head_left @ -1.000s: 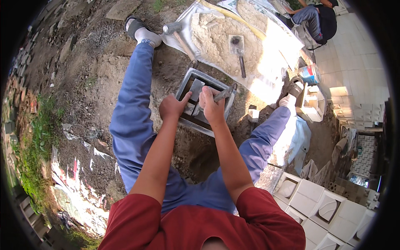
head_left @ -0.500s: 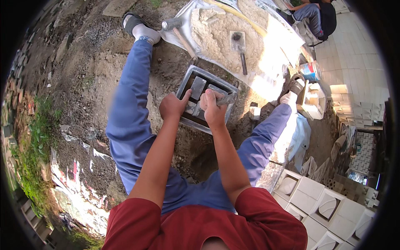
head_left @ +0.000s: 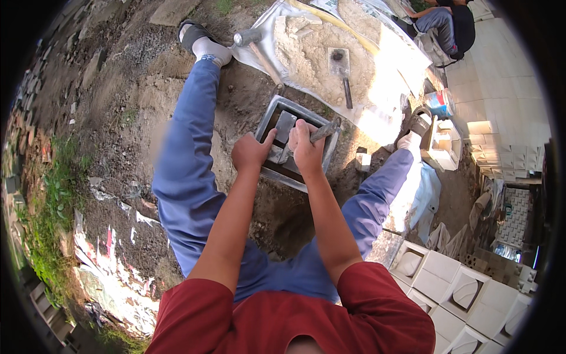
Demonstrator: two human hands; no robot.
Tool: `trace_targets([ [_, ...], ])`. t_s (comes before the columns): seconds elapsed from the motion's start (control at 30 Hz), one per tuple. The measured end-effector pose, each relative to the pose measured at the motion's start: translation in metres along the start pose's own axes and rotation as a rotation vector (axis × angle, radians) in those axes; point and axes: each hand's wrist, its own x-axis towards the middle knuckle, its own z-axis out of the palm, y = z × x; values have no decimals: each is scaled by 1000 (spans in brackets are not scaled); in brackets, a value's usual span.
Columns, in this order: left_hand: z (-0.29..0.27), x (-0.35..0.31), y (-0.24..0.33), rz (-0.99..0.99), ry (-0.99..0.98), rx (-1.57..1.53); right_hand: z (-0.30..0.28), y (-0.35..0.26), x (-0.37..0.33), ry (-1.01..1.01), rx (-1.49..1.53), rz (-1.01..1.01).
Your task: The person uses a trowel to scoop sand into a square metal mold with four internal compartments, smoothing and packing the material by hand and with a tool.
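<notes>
A grey rectangular block mould lies on the dirt between my legs, with flat grey plates inside it. My left hand grips the mould's left side, its thumb stretched over the rim toward the plates. Inside the right part of the mould, my right hand is closed round a hand tool. The tool's stubby grey handle sticks out to the upper right; its working end is mostly hidden by my fingers and the plates.
A hammer and a trowel lie by pale powder on a white sheet. Cast blocks stand lower right. A bucket and a pale block are near my right foot. Another person sits far right.
My right hand has turned and shifted slightly; the tool's handle now points more upward and shows more of its length. My left hand keeps its place on the mould's side.
</notes>
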Motion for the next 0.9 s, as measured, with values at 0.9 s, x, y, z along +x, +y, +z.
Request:
trace_targets([
  [0.9,6,1,0,2,-5,22,-12,28,0,-113,-312,22],
])
